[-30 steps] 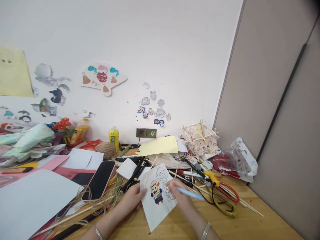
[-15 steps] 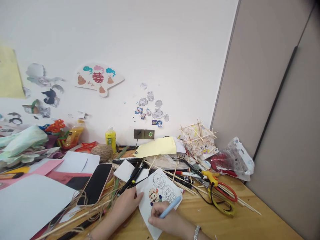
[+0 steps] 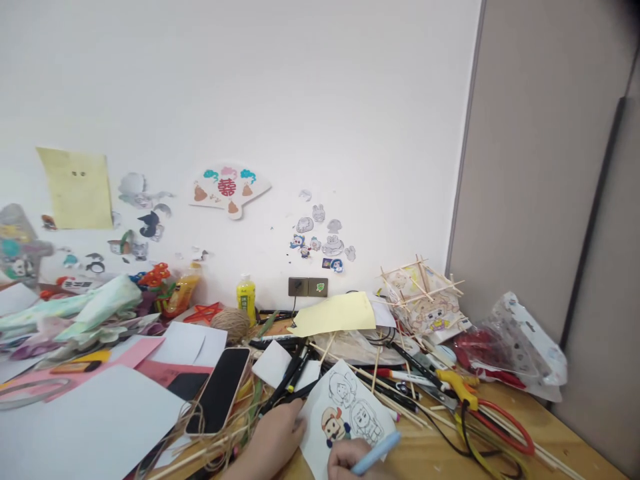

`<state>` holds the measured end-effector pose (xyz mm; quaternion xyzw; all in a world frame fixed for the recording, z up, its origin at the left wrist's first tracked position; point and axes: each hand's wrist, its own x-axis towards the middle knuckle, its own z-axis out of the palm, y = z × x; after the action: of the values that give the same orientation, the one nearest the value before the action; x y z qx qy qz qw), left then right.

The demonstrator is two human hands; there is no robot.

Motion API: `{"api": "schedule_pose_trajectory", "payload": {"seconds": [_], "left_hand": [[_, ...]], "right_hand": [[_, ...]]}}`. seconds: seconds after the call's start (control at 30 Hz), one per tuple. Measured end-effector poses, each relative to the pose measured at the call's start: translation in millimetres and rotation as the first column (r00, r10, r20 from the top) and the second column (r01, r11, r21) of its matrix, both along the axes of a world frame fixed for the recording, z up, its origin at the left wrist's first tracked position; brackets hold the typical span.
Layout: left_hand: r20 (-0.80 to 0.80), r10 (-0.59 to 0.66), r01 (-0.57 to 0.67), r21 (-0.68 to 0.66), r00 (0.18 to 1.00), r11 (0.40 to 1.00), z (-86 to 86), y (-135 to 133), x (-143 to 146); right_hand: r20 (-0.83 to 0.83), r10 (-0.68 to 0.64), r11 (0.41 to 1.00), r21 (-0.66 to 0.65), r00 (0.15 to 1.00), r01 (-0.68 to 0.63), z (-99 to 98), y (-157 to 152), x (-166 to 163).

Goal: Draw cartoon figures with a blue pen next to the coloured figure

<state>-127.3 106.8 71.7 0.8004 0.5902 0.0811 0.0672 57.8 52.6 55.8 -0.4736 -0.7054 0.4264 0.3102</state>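
A white sheet of paper (image 3: 313, 460) with three cartoon figures lies tilted on the wooden table at the bottom centre. One figure is coloured in brown, red and dark blue; the other two are black outlines. My left hand (image 3: 275, 433) is at the sheet's left edge, its fingers closed together against it. Low in the view, my right hand (image 3: 345, 459) grips a light blue pen (image 3: 379, 452) over the lower part of the sheet, beside the coloured figure. The pen's tip is hidden by the fingers, and the picture's bottom edge cuts off the right hand.
Left of my hands lie a phone (image 3: 220, 392), twine and blank white paper (image 3: 95, 420). Black markers (image 3: 295, 377) and thin wooden sticks (image 3: 395, 403) clutter the area behind the drawing. Right of it are red-handled scissors (image 3: 505, 427). A yellow bottle (image 3: 245, 297) stands near the wall.
The camera has turned left and tilted up, so everything sits further right and lower. My right hand, still holding the pen, is now partly out of view. The left hand remains by the sheet's edge.
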Motion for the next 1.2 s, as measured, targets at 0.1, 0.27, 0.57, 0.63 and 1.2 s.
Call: {"api": "schedule_pose_trajectory", "payload": {"seconds": [0.1, 0.27, 0.57, 0.63, 1.2], "left_hand": [[0.000, 0.009, -0.009, 0.000, 1.000, 1.000, 0.6, 0.0, 0.5], [0.027, 0.024, -0.024, 0.001, 0.999, 1.000, 1.6, 1.1, 0.3], [0.044, 0.021, -0.022, 0.032, 0.999, 0.999, -2.2, 1.3, 1.1], [0.091, 0.009, -0.018, 0.101, 0.996, 0.995, 2.0, 1.1, -2.2], [-0.153, 0.512, -0.356, 0.552, 0.845, 0.754, 25.2, 11.7, -55.0]], "right_hand": [[-0.004, -0.034, 0.999, -0.010, 0.999, 0.034, 7.0, -5.2, -1.1], [0.054, -0.056, 0.998, 0.012, 0.997, 0.055, 15.8, -10.0, -2.0], [0.103, -0.049, 0.999, -0.012, 0.994, 0.050, 19.6, -13.6, -1.9], [0.115, -0.036, 0.999, 0.001, 0.993, 0.036, 18.5, -13.2, -1.2], [0.111, 0.041, 0.999, 0.019, 0.993, -0.043, 6.2, -6.0, 0.8]]}}
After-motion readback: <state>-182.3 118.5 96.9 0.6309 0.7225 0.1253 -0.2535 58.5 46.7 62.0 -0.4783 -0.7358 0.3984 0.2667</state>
